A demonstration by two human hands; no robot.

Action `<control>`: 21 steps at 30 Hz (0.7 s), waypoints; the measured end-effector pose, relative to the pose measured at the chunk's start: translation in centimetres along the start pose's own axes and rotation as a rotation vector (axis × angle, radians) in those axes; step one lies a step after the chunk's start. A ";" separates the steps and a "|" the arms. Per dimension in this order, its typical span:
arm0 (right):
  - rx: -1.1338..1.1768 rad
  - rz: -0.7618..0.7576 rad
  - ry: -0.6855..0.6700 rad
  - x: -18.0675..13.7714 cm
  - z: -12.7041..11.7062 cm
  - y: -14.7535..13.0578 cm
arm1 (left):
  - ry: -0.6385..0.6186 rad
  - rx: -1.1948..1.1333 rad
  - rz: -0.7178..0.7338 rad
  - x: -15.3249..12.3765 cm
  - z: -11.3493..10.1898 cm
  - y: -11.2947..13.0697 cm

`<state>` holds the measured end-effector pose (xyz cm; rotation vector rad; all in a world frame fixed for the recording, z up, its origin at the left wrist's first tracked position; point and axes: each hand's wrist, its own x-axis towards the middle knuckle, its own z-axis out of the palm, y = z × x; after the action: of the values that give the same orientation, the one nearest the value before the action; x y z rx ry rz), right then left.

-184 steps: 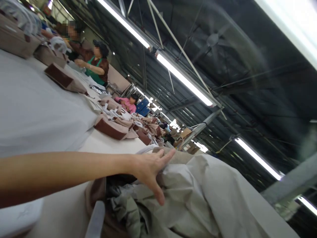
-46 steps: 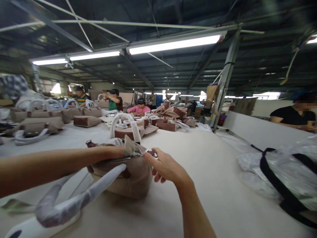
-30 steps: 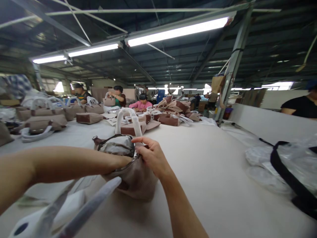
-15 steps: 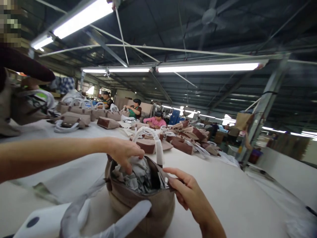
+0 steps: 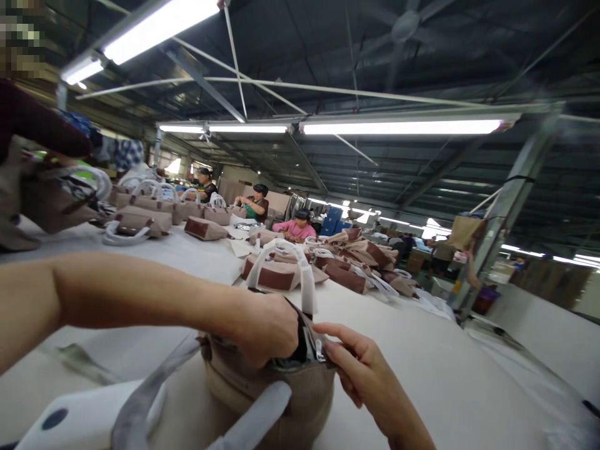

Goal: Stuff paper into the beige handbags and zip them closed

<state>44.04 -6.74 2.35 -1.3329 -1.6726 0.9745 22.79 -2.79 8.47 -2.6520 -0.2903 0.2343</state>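
Note:
A taupe handbag [image 5: 300, 400] stands unzipped in front of me, its two handles wrapped in white paper. One wrapped handle [image 5: 307, 284] rises at the far side, and the other [image 5: 262, 412] flops toward me. My left hand [image 5: 269, 331] is pushed down into the bag's mouth from the left; its fingers are hidden inside, and it covers the stuffing there. At the right end of the opening, my right hand [image 5: 356, 362] pinches the bag's edge between thumb and fingers, beside the silvery zipper pull [image 5: 320, 350].
A white box-like object [image 5: 79, 415] with a dark round spot lies at the lower left. More handbags [image 5: 347, 278] are heaped across the table [image 5: 398, 350]. A co-worker's dark sleeve [image 5: 42, 122] is at the far left; several people sit farther back.
My left hand has gone from hovering over the grey paper-like stuffing to down inside the bag. The right hand keeps its hold on the edge.

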 end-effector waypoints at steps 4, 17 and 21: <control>-0.018 -0.052 -0.014 0.2 0.0 0.4 | -0.024 0.118 -0.078 1.4 2.5 0.2; 0.324 -0.141 -0.001 1.6 2.5 1.6 | 0.217 -0.625 -0.523 0.2 5.3 -2.9; 0.586 -0.087 0.039 2.4 3.3 3.2 | 0.376 -0.880 -0.489 2.1 6.7 -2.8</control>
<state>41.97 -4.22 -1.61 -0.8718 -1.2611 1.2525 22.93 2.97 3.65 -3.2282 -1.0931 -0.6967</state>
